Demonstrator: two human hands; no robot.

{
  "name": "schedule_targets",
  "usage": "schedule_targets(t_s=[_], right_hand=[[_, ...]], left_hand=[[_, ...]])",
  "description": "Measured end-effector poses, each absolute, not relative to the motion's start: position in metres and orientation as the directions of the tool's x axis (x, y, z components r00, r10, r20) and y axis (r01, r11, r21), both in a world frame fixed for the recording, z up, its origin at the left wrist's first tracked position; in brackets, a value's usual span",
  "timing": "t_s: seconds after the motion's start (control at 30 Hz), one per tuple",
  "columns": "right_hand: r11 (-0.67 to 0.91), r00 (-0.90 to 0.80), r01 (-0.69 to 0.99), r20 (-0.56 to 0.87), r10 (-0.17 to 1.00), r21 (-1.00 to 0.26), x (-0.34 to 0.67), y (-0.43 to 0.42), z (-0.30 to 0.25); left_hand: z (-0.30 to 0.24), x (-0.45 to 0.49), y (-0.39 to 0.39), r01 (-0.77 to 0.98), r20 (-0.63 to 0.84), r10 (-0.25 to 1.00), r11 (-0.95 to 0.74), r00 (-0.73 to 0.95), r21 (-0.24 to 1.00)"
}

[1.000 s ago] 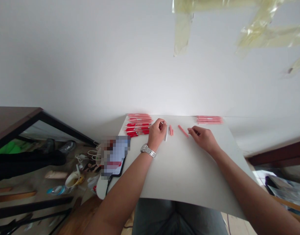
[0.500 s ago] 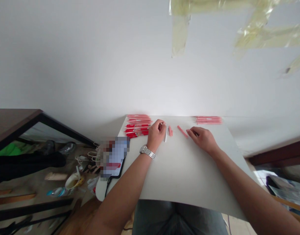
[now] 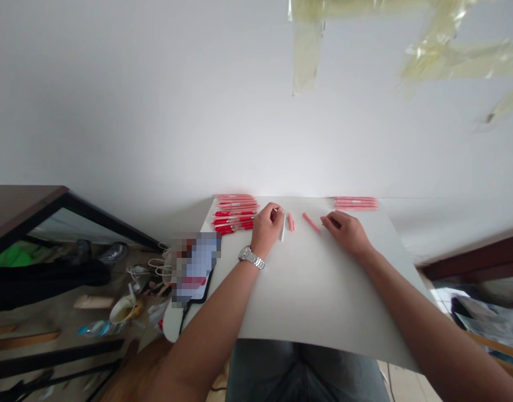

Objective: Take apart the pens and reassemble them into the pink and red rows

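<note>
My left hand (image 3: 267, 228), with a metal watch on the wrist, rests on the white board (image 3: 306, 290) with its fingers curled in a pinch; what they hold is too small to make out. A thin white refill (image 3: 283, 226) lies just right of it, beside a short pink pen piece (image 3: 290, 222). My right hand (image 3: 346, 231) lies with fingers curled, its fingertips close to a longer pink pen barrel (image 3: 311, 223). A pile of red pens (image 3: 236, 214) sits at the far left of the board. A small row of pink pens (image 3: 355, 203) lies at the far right.
A phone (image 3: 195, 268) with a cable lies at the board's left edge. Left of and below the board are a dark table edge (image 3: 72, 212), a cup (image 3: 122, 310) and clutter. The white wall rises right behind the board, with strips of tape (image 3: 306, 50) on it.
The view shifts slightly. My right hand has drawn back a little from the pink barrel. The left hand stays where it was.
</note>
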State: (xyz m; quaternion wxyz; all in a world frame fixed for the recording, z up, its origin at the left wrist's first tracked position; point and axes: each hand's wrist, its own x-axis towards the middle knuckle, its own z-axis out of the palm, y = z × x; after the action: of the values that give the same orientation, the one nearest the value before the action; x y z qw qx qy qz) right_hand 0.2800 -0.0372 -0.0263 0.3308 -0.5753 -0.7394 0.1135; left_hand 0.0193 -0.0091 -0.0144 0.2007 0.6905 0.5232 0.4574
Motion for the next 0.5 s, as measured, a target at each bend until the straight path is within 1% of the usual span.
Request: schedule_targets(t_s=[0.37, 0.5], right_hand=[[0.285, -0.073, 0.786, 0.375, 0.924, -0.549, 0.275, -0.038, -0.026], [0.292, -0.083, 0.788, 0.377, 0.923, -0.542, 0.271, -0.040, -0.023]], left_hand=[[-0.015, 0.020, -0.009, 0.540, 0.399, 0.917, -0.350, 0.029, 0.766], [-0.014, 0.020, -0.010, 0.544, 0.396, 0.918, -0.348, 0.032, 0.764]])
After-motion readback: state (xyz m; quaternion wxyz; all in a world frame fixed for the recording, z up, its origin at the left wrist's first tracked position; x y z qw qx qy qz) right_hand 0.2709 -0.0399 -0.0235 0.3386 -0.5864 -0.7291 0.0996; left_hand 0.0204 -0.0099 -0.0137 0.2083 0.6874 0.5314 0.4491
